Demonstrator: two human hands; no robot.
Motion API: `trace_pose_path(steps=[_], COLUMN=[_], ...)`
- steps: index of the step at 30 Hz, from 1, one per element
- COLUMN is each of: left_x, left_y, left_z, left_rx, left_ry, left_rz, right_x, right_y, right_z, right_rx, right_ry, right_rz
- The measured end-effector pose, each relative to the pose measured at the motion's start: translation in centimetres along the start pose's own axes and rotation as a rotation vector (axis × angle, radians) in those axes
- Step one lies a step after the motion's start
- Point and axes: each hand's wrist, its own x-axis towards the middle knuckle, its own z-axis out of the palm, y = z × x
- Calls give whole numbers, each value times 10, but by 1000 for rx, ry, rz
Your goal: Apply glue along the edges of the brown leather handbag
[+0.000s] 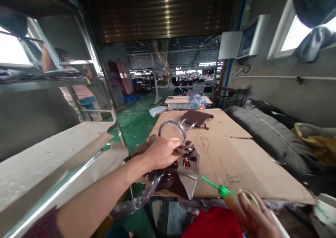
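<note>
My left hand (164, 154) is closed on dark brown material at the top of a handbag (181, 185), which lies at the near left edge of the cardboard-covered table (236, 154). A zipper pull with a red tag (186, 162) hangs at its side. One plastic-wrapped handle (172, 123) arches beyond my hand; the other handle (141, 197) droops over the near edge. My right hand (256, 211) is wrapped around a bottle (233, 201) with a long thin green nozzle (210, 182). The nozzle points toward the bag, apart from it. The bottle's contents cannot be made out.
Another dark brown handbag (197, 118) lies farther back on the table, before a clear blue water jug (197, 100). Grey rolls (244, 129) line the right wall. A paper-covered bench (65, 157) and metal rack (91, 49) stand left, with a person (84, 91) behind.
</note>
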Motion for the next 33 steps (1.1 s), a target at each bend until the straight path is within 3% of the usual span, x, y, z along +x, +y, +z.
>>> trace_pose_path(steps=[3,9,15,20,24,28,33], left_x=[-1,-12,-35,-57,-73,-88,-105], left_y=[3,2,7,11,14,19,22], left_z=[5,6,10,13,16,21,30], left_rx=[-17,-100,-168,-195,-194,-179,-141], left_ry=[-10,-15,-3,48,74,62,102], left_rz=[18,26,80,111,122,90,80], right_x=[11,26,41,36,32,32,32], right_y=[-8,-6,2,0,-4,-7,-5], right_z=[4,4,4,7,11,11,9], right_rx=[69,-555,-765,-758,-767,-786,-761], right_ry=[-71,-265,-352,-463,-385,-465,-388], right_rz=[128,-290,-487,-410,-468,-430,-410])
